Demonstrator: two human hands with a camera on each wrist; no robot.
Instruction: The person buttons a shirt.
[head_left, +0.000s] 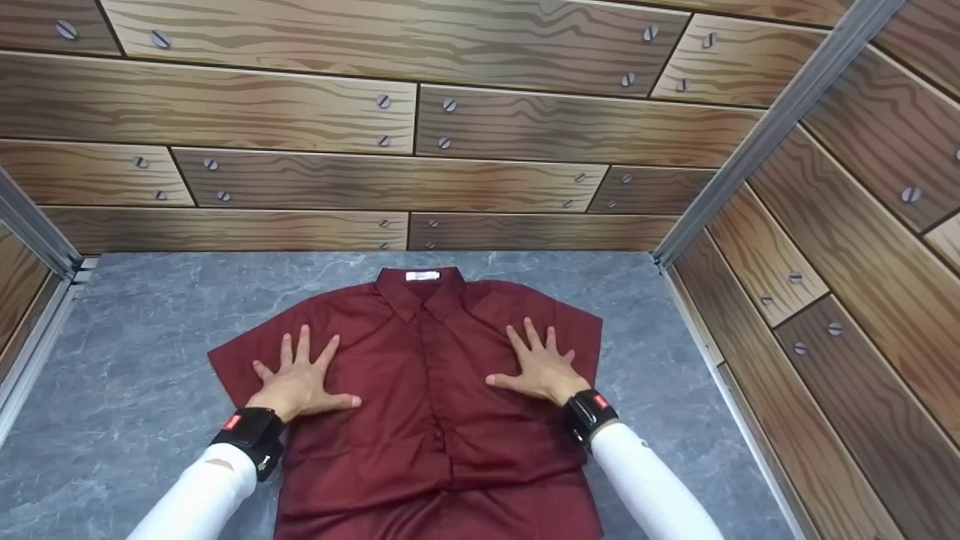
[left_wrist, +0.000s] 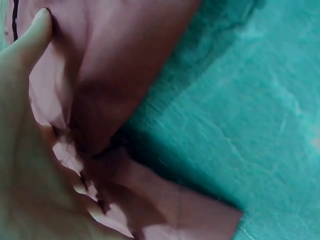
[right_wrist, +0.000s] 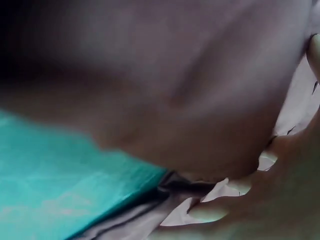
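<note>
A dark red short-sleeved shirt [head_left: 390,382] lies front up, its collar [head_left: 401,296] pointing away from me and a white label inside the neck. My left hand [head_left: 300,382] rests with spread fingers on the chest near the sleeve on the left. On the opposite side my right hand [head_left: 541,371] lies on the cloth, fingers likewise spread. In the left wrist view, the thumb [left_wrist: 37,37] touches the shirt front and the sleeve [left_wrist: 190,212] sticks out below. Raised cloth [right_wrist: 200,90] fills much of the right wrist view beside the fingers. Creases cross the lower shirt, whose hem is out of view.
The shirt lies on a grey marbled table [head_left: 142,352]. A wood-patterned wall [head_left: 300,176] stands behind it, and another wall [head_left: 847,337] runs along the right. Metal posts [head_left: 765,127] mark the corners.
</note>
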